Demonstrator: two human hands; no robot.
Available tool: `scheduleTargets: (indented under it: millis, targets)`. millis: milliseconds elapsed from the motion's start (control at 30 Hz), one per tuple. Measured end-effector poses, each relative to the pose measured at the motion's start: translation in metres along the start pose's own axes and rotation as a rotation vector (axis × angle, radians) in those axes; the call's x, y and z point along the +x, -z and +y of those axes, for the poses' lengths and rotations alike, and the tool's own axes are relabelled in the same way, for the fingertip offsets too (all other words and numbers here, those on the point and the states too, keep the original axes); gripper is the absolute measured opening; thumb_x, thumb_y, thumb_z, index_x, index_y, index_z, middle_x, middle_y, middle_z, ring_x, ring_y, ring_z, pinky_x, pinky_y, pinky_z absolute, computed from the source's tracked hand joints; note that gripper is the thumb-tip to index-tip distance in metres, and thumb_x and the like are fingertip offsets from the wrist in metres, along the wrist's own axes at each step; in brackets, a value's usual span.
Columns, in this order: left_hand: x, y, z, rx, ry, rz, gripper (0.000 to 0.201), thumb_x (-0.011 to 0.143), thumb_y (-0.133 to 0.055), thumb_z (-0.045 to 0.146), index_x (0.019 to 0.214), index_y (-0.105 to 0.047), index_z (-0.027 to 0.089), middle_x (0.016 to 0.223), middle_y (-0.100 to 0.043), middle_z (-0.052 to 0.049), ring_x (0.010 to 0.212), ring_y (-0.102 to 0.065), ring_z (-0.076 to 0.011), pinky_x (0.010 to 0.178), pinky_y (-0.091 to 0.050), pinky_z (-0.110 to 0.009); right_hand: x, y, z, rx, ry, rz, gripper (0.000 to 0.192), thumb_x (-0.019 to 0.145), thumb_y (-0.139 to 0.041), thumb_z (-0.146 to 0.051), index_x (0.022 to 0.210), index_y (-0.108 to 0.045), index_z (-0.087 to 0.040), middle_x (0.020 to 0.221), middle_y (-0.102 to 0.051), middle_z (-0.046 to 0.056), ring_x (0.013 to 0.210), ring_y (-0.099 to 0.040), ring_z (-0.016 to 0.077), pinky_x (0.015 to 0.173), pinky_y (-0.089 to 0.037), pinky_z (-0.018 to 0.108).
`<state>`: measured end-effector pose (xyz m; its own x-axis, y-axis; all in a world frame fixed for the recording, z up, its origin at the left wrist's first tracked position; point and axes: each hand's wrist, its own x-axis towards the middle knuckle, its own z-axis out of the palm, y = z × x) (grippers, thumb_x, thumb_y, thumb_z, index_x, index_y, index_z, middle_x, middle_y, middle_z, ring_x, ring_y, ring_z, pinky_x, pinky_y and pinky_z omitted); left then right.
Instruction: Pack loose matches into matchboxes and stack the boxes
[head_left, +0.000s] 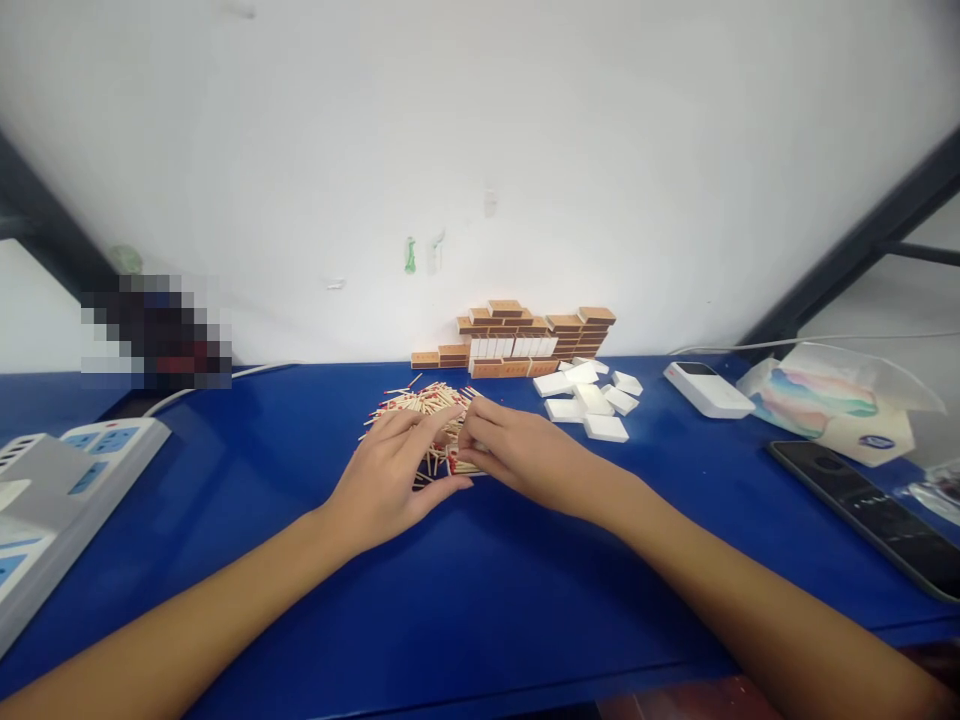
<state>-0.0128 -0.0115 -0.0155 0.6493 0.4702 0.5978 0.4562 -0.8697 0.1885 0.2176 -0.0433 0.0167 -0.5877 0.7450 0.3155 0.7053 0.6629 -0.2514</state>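
A loose pile of red-tipped matches (420,400) lies on the blue table, partly covered by my hands. My left hand (390,462) rests at the pile's near side, its fingers over the matches and its thumb held apart. Between the hands sits a small white matchbox tray (478,473), mostly hidden, with matches in it. The fingers of my right hand (510,445) are bent and pinched together at the tray, on matches whose ends are largely out of sight.
Brown matchboxes (504,368) are stacked against the wall, with white trays (592,400) scattered before them. On the right are a white device (707,388), a tissue pack (832,405) and a phone (862,510). A power strip (97,500) stands at the left.
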Motion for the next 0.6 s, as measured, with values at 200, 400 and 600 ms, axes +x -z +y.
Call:
scheduleTargets:
  millis: [200,400,600]
  targets:
    - [0.0,0.0,0.001,-0.019,0.008,-0.022,0.07,0.096,-0.074,0.045,0.154,-0.04,0.024,0.117,-0.072,-0.009,0.111,-0.064,-0.0272,0.103,-0.05,-0.046,-0.001,-0.003,0.0,0.035,0.009,-0.011,0.013,0.107,-0.056,-0.024,0.104,-0.066,-0.018,0.108,-0.064,0.008,0.093,-0.065,0.0196,0.079,-0.052,0.033]
    - [0.0,-0.001,-0.001,-0.013,0.029,0.025,0.071,0.096,-0.075,0.045,0.154,-0.041,0.025,0.117,-0.075,-0.008,0.114,-0.065,-0.0289,0.103,-0.05,-0.047,0.001,0.008,0.01,0.126,0.025,0.128,0.015,0.107,-0.056,-0.025,0.102,-0.069,-0.021,0.099,-0.065,0.005,0.088,-0.063,0.0175,0.077,-0.049,0.03]
    - [0.0,-0.001,0.001,-0.023,0.054,0.03,0.069,0.095,-0.074,0.048,0.152,-0.044,0.024,0.112,-0.076,-0.007,0.112,-0.065,-0.0284,0.104,-0.05,-0.048,-0.001,0.022,0.061,-0.134,-0.29,0.254,0.015,0.101,-0.061,-0.028,0.091,-0.069,-0.019,0.092,-0.067,0.007,0.079,-0.06,0.0199,0.072,-0.043,0.033]
